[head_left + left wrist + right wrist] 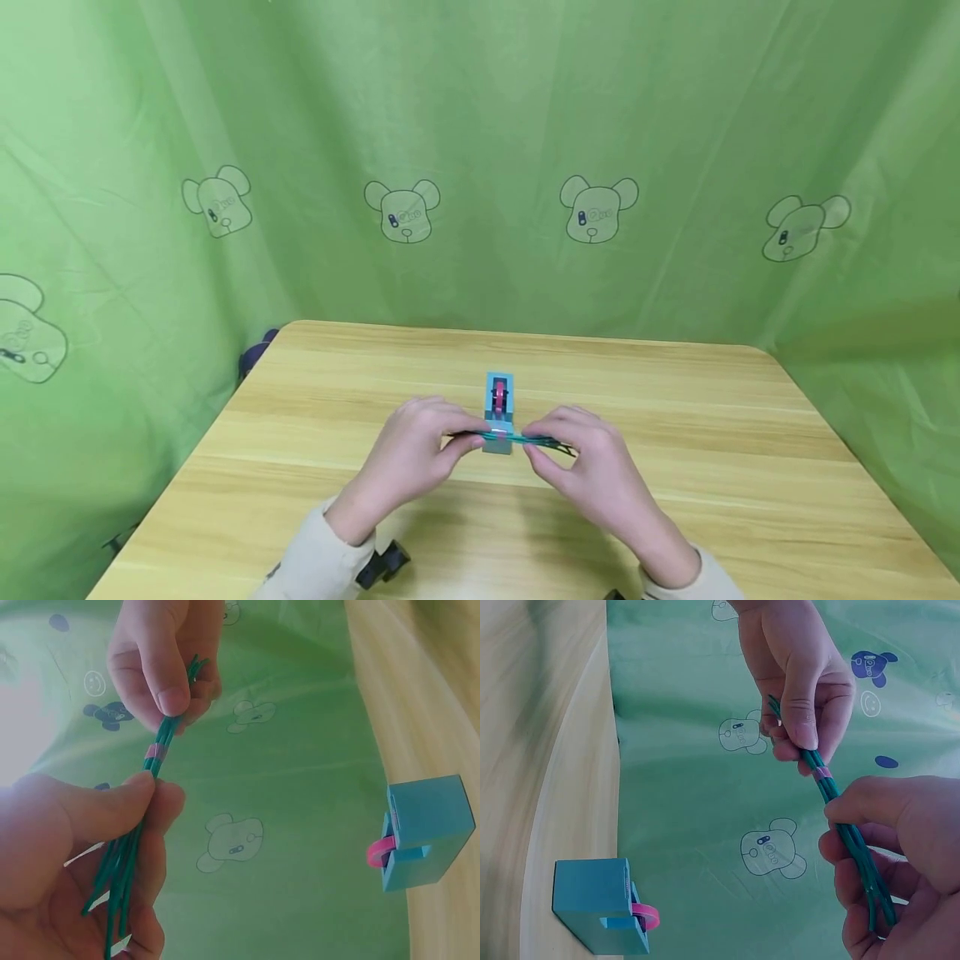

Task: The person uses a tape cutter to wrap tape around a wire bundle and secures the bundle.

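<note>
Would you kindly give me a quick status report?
Left hand and right hand both pinch green stick bundle. Pink band around its middle. Blue dispenser behind; nothing obstructing.

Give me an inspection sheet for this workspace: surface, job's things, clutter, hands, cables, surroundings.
Surface: light wooden table, rounded corners.
Job's things: bundle of green sticks with a pink band round its middle, held level above the table; blue dispenser with a pink roll stands on the table just behind the hands.
Clutter: nothing seen.
Hands: left hand pinches one end of the bundle, right hand pinches the other end; the band lies between them.
Cables: nothing seen; dark wrist mounts at the sleeves.
Surroundings: green curtain with bear prints on all sides.
</note>
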### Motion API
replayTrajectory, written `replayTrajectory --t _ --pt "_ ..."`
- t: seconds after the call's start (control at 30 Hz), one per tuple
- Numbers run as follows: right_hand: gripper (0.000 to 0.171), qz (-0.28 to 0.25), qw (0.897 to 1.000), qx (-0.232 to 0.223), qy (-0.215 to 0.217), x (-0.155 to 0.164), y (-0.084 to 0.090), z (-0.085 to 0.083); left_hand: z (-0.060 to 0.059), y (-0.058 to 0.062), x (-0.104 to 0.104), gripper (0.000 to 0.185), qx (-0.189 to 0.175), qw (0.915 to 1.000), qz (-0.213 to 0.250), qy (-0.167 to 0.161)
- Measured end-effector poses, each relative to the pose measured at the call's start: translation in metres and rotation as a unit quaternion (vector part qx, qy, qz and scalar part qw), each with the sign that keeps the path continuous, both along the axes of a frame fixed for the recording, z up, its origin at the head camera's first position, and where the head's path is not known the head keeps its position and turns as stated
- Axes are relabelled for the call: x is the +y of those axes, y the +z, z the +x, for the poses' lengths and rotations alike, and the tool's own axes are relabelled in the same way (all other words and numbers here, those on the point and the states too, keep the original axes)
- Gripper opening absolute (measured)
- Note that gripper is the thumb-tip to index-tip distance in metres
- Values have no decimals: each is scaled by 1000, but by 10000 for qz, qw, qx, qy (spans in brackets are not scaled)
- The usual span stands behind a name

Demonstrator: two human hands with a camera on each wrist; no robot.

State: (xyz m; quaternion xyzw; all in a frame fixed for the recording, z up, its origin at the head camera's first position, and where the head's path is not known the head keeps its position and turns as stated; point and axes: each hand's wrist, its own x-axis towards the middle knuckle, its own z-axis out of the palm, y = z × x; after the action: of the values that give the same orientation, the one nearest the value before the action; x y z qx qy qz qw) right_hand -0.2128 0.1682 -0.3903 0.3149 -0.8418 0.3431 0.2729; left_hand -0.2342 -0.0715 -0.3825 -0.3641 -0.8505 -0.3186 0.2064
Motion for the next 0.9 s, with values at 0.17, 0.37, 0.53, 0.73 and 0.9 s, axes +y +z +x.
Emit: replayTrajectory --t 0.17,0.37,0.53,0.73,0.9 --pt "20 -46 9999 -60 147 3 -2 1 1 -1 -2 13 -194 9996 181 65" --pt "24 -269 9975 159 634 9 -5 0 4 2 -5 13 -467 9983 342 53" --pt "26 -438 9948 250 883 13 -6 0 4 2 -7 11 -615 9968 470 -204" --pt "26 -585 9934 70 986 14 -9 2 3 -2 -10 11 -645 9953 578 -424" --pt "25 -636 9931 -24 987 16 -10 1 3 -3 -11 11 -572 9951 654 -479"
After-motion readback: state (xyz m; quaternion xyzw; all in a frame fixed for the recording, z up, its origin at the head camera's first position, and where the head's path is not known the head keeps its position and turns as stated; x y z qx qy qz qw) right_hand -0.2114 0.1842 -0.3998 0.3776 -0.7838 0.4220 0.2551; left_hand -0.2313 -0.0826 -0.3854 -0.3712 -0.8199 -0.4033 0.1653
